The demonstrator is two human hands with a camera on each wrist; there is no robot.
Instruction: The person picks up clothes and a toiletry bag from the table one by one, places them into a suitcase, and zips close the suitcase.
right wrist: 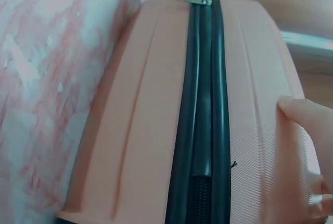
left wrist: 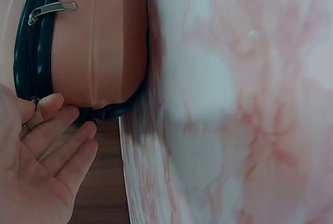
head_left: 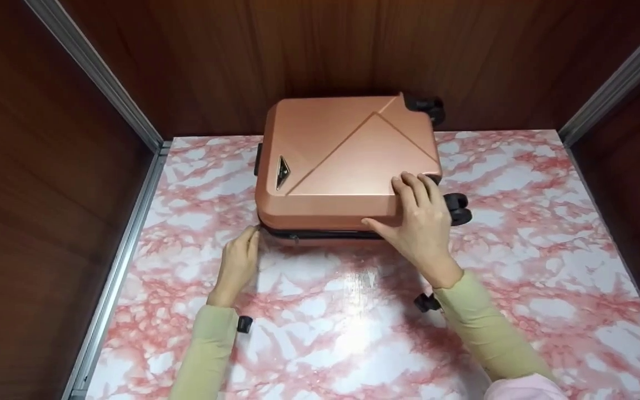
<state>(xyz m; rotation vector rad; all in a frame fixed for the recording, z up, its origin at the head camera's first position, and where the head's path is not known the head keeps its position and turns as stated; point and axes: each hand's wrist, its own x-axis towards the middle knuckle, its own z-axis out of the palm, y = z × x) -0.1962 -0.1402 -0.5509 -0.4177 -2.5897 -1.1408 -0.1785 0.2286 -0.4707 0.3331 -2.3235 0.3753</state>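
A rose-gold hard-shell suitcase (head_left: 348, 150) lies flat, its black zipper band (right wrist: 204, 94) running along the near side. At the suitcase's near left corner, my left hand (head_left: 238, 260) pinches a zipper pull (left wrist: 35, 100) between thumb and index finger, the other fingers loosely extended. A second metal zipper pull (left wrist: 54, 8) hangs from the band nearby. My right hand (head_left: 423, 225) rests on the near right edge, fingers laid over the top shell and thumb against the side. The right wrist view shows the thumb (right wrist: 307, 115) touching the shell.
Beneath the suitcase is a red-and-white marbled surface (head_left: 542, 266). Dark wood panels (head_left: 320, 50) stand behind and on both sides, with metal rails (head_left: 125, 250) along the edges. Black wheels (head_left: 458, 209) stick out at the suitcase's right end.
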